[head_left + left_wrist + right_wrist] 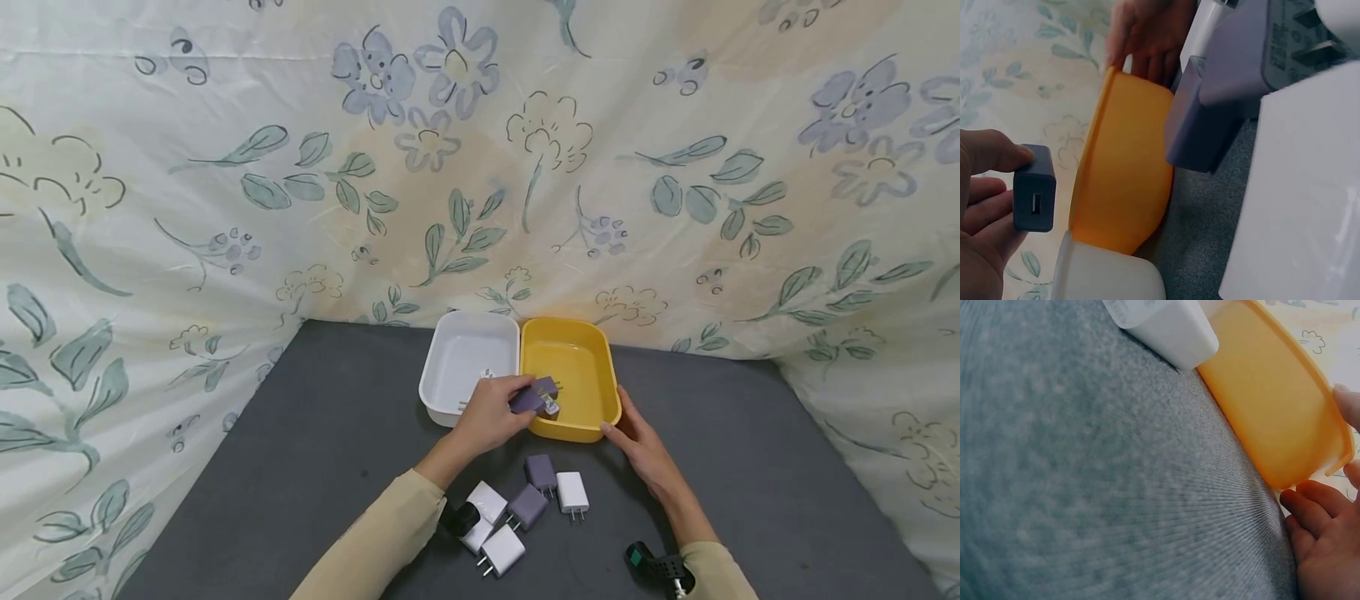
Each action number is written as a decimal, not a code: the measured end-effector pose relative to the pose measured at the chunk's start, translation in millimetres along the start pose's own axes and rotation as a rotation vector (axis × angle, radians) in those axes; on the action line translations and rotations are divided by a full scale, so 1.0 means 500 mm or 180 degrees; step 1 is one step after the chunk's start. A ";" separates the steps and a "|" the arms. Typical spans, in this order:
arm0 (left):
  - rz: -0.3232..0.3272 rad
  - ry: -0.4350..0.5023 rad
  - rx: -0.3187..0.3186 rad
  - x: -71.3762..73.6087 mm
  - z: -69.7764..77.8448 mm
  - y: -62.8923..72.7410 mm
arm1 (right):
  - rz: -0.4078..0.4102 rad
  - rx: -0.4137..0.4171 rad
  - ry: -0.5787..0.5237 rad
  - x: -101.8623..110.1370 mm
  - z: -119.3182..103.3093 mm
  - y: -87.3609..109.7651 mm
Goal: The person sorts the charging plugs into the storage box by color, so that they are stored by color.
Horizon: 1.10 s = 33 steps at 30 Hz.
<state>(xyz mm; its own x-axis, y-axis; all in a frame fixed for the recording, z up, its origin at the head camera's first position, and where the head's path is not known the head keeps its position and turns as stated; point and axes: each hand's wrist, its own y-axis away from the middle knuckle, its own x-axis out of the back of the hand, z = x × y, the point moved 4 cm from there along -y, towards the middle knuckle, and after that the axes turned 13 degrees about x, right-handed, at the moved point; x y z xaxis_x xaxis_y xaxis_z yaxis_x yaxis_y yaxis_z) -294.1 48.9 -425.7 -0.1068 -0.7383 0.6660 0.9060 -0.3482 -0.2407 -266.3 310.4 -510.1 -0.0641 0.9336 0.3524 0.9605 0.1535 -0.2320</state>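
My left hand (489, 415) pinches a purple charger (527, 401) between thumb and fingers, over the near left part of the yellow bin (592, 427). In the left wrist view the USB port end of this charger (1035, 194) faces the camera. Within the yellow bin are another purple charger (546, 386) and a white charger (552, 408), partly hidden by the hand. My right hand (643, 450) grips the bin's near right corner, thumb at the rim and fingers along the outer wall.
Left of the yellow bin, touching it, stands a white bin (429, 392) with white chargers inside, partly covered by the left hand. Several white chargers (502, 548) and purple chargers (527, 507) lie on the dark grey table (330, 442) nearer me. Floral cloth (480, 208) rises behind the bins.
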 end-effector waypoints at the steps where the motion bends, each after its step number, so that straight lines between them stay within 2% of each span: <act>1: 0.0023 -0.0011 -0.0005 0.000 0.000 -0.002 | 0.0004 -0.0015 0.0018 0.000 0.000 0.000; 9: 0.0131 -0.0006 0.0029 -0.008 -0.002 -0.018 | 0.0009 0.0017 0.0035 0.000 -0.005 0.002; 16: 0.0076 0.0136 0.0147 -0.026 0.001 -0.032 | 0.0007 0.0011 0.0038 0.001 0.004 0.004; 24: -0.0027 -0.0387 0.0286 -0.033 0.012 -0.060 | 0.0005 -0.0003 0.0023 0.000 0.007 0.003; 28: -0.0113 -0.0447 0.0434 -0.033 0.017 -0.072 | 0.0010 -0.0054 0.0067 0.002 0.001 0.004; 33: -0.0153 -0.0449 0.0440 -0.039 0.024 -0.085 | 0.0015 -0.0054 0.0015 0.001 0.001 0.001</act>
<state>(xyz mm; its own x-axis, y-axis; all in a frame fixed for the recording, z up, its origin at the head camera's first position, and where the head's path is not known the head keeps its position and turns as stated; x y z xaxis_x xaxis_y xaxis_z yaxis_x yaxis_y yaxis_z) -325.7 85.1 -419.7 -0.1018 -0.6311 0.7690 0.9499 -0.2914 -0.1134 -265.9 311.4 -510.7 -0.0584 0.9328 0.3556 0.9653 0.1436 -0.2183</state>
